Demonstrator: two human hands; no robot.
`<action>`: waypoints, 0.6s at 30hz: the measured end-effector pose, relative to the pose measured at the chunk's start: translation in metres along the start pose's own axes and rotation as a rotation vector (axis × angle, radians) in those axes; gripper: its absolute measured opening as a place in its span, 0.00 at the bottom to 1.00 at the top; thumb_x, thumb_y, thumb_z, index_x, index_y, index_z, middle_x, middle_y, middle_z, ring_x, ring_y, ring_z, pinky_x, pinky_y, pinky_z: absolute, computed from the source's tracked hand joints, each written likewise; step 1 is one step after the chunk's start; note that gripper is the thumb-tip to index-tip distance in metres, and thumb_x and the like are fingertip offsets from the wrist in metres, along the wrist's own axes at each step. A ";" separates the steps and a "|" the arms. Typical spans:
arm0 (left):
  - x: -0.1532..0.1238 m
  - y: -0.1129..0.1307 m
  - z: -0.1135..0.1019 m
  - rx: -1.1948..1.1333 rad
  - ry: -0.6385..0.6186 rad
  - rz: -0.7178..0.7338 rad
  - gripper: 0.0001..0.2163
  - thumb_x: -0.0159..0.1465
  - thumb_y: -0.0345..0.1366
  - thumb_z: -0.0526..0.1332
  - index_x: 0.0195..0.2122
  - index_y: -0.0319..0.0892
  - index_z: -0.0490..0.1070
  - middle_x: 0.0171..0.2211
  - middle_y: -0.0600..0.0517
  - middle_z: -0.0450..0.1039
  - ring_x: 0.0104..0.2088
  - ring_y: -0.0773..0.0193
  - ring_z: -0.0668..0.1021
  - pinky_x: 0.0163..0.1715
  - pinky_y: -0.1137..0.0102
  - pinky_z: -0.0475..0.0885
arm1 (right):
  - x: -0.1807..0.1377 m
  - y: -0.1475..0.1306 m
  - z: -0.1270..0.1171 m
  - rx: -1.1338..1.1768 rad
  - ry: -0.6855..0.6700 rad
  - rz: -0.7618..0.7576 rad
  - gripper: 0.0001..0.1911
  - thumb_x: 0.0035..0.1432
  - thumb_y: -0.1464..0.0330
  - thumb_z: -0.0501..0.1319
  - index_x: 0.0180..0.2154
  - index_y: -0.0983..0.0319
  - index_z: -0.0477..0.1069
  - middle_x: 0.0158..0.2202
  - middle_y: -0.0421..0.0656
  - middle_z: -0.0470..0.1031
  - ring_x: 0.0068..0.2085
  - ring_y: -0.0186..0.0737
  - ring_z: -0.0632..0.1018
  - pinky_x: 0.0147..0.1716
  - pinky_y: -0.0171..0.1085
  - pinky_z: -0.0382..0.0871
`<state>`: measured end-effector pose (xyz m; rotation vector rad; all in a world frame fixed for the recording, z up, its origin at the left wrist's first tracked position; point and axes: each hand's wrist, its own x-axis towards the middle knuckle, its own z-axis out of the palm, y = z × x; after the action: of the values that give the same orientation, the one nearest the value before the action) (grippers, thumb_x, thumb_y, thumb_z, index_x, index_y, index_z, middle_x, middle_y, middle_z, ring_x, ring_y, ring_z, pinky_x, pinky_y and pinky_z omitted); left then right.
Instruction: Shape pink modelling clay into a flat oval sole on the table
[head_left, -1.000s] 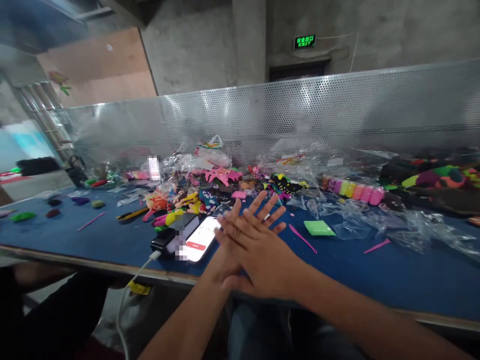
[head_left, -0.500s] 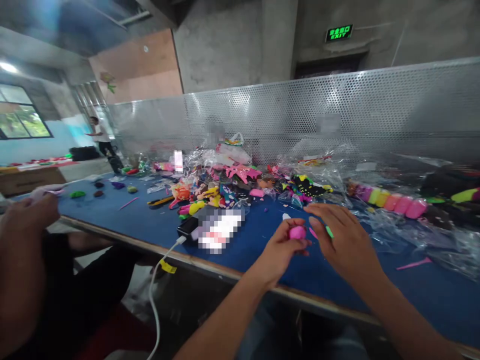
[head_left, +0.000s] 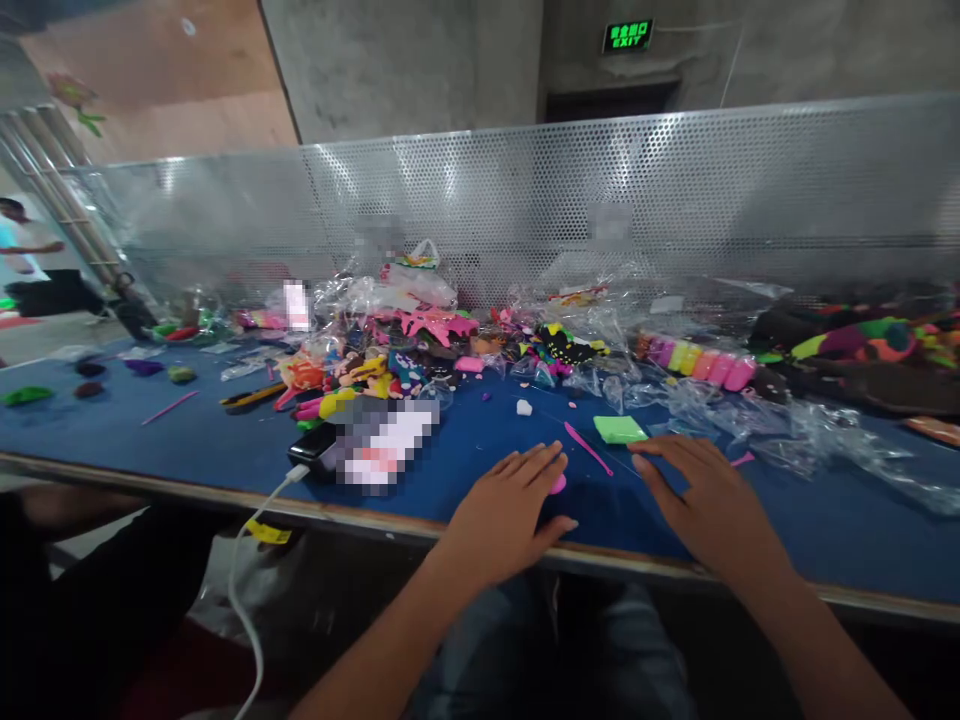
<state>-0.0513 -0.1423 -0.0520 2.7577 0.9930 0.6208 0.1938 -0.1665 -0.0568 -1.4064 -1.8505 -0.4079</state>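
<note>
My left hand [head_left: 506,515] lies palm down at the table's front edge, fingers stretched out. Beneath its fingertips a bit of pink modelling clay [head_left: 558,485] peeks out; the rest of the lump is covered. My right hand [head_left: 705,500] hovers or rests just to the right, fingers apart and holding nothing. Its fingertips are by a light green clay block [head_left: 620,430]. A pink plastic modelling tool [head_left: 589,449] lies between the hands and the block. Farther back is a small white clay lump [head_left: 523,408].
A blue table [head_left: 465,450] bears a pixelated phone [head_left: 390,450] with a dark box [head_left: 313,445] and white cable [head_left: 238,590]. Behind lie colourful clay figures [head_left: 360,380], clear plastic wrappers [head_left: 697,410] and a row of coloured clay packs [head_left: 697,362]. A perforated metal panel [head_left: 480,190] borders the back.
My left hand has gone from holding the pink clay ball up to lying flat over it on the table. My right hand has moved apart from it. The view has swung right.
</note>
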 end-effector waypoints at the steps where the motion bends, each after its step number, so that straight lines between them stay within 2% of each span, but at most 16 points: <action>1: -0.001 0.002 0.001 0.017 -0.026 0.010 0.27 0.67 0.48 0.51 0.65 0.42 0.54 0.66 0.45 0.53 0.66 0.57 0.57 0.64 0.59 0.55 | -0.002 0.001 0.000 0.000 -0.010 -0.006 0.12 0.64 0.60 0.53 0.40 0.58 0.72 0.40 0.45 0.77 0.43 0.49 0.76 0.46 0.50 0.68; 4: -0.004 0.005 0.005 0.040 -0.071 0.028 0.28 0.67 0.49 0.51 0.64 0.39 0.55 0.67 0.45 0.51 0.67 0.56 0.55 0.65 0.59 0.53 | -0.006 -0.001 -0.002 0.011 -0.043 -0.020 0.13 0.65 0.60 0.53 0.41 0.58 0.72 0.40 0.44 0.78 0.44 0.48 0.76 0.46 0.49 0.68; 6: -0.005 0.004 0.005 0.031 -0.088 0.037 0.28 0.67 0.50 0.51 0.64 0.40 0.57 0.66 0.47 0.52 0.67 0.57 0.54 0.66 0.59 0.52 | -0.007 -0.004 -0.006 0.022 -0.104 -0.019 0.13 0.65 0.59 0.53 0.42 0.57 0.72 0.41 0.44 0.78 0.45 0.47 0.76 0.46 0.48 0.69; 8: -0.005 0.001 0.002 -0.014 -0.092 0.043 0.29 0.66 0.50 0.53 0.65 0.43 0.54 0.67 0.48 0.52 0.67 0.58 0.55 0.66 0.59 0.53 | -0.007 -0.010 -0.010 0.053 -0.184 -0.024 0.13 0.65 0.60 0.53 0.43 0.57 0.72 0.42 0.43 0.77 0.46 0.46 0.75 0.47 0.47 0.68; 10: -0.004 -0.003 -0.001 -0.101 -0.036 0.002 0.32 0.65 0.51 0.54 0.68 0.45 0.47 0.68 0.48 0.49 0.67 0.59 0.55 0.65 0.60 0.55 | -0.007 -0.018 -0.010 0.101 -0.259 -0.029 0.13 0.65 0.61 0.53 0.44 0.57 0.72 0.43 0.43 0.77 0.46 0.44 0.75 0.48 0.46 0.68; 12: -0.002 -0.006 -0.003 -0.186 0.070 -0.108 0.33 0.66 0.50 0.54 0.68 0.44 0.44 0.67 0.46 0.50 0.66 0.59 0.58 0.63 0.61 0.59 | -0.006 -0.027 -0.005 0.134 -0.311 -0.024 0.13 0.66 0.62 0.53 0.45 0.58 0.73 0.43 0.44 0.77 0.46 0.44 0.75 0.48 0.45 0.69; 14: 0.000 -0.006 -0.003 -0.184 0.144 -0.224 0.28 0.67 0.48 0.53 0.65 0.43 0.54 0.64 0.45 0.59 0.62 0.56 0.64 0.61 0.59 0.61 | -0.003 -0.035 0.005 0.125 -0.347 -0.018 0.14 0.65 0.63 0.53 0.46 0.59 0.73 0.44 0.45 0.76 0.47 0.45 0.74 0.48 0.46 0.69; 16: 0.002 -0.005 -0.002 -0.115 0.149 -0.277 0.20 0.66 0.45 0.56 0.57 0.44 0.66 0.56 0.47 0.68 0.57 0.53 0.69 0.59 0.54 0.62 | 0.000 -0.043 0.015 0.086 -0.353 -0.024 0.16 0.65 0.63 0.54 0.49 0.61 0.72 0.47 0.48 0.75 0.49 0.47 0.73 0.50 0.48 0.68; 18: 0.003 -0.003 -0.001 -0.084 0.136 -0.289 0.15 0.64 0.44 0.60 0.50 0.45 0.70 0.49 0.50 0.74 0.50 0.53 0.73 0.54 0.52 0.65 | 0.004 -0.046 0.022 0.045 -0.347 -0.044 0.18 0.65 0.63 0.54 0.53 0.63 0.70 0.50 0.50 0.73 0.51 0.48 0.72 0.51 0.48 0.67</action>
<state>-0.0511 -0.1385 -0.0509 2.4610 1.3296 0.7878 0.1431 -0.1652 -0.0594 -1.4793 -2.1548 -0.1475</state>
